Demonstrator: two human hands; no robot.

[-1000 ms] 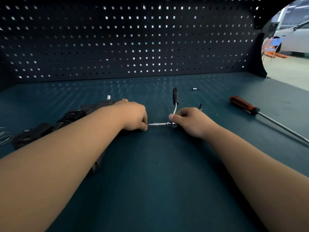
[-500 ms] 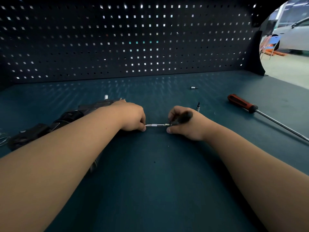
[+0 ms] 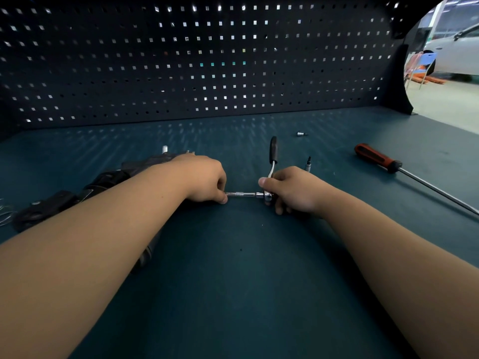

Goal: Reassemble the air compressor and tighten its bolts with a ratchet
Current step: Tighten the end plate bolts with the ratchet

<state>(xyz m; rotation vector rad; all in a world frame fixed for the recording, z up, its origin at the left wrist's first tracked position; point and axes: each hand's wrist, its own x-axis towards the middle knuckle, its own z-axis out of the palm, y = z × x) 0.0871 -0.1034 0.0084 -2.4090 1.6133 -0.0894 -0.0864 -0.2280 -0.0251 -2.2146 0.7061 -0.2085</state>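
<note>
Two hands are working: your right hand (image 3: 293, 190) is clenching its fingers round the chrome, black-handled ratchet (image 3: 273, 151); your left hand (image 3: 204, 180) is pinching the steel extension bar (image 3: 241, 194) beside the black air compressor (image 3: 108, 180), which is lying on the teal bench (image 3: 233, 294).

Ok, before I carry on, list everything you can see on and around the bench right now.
ratchet: one, black handle, silver head, between the hands
extension bar: one, silver, running from the ratchet head to the left hand
air compressor: one, black, left, partly under the forearm
screwdriver: one, orange and black handle, right
small socket: one, silver, far centre-right
bit: one, dark-tipped, behind the right hand
pegboard: one, dark, at the back
bench: one, teal
car: one, white, background right
left hand: pinches the bar's end
right hand: grips the ratchet head
</note>
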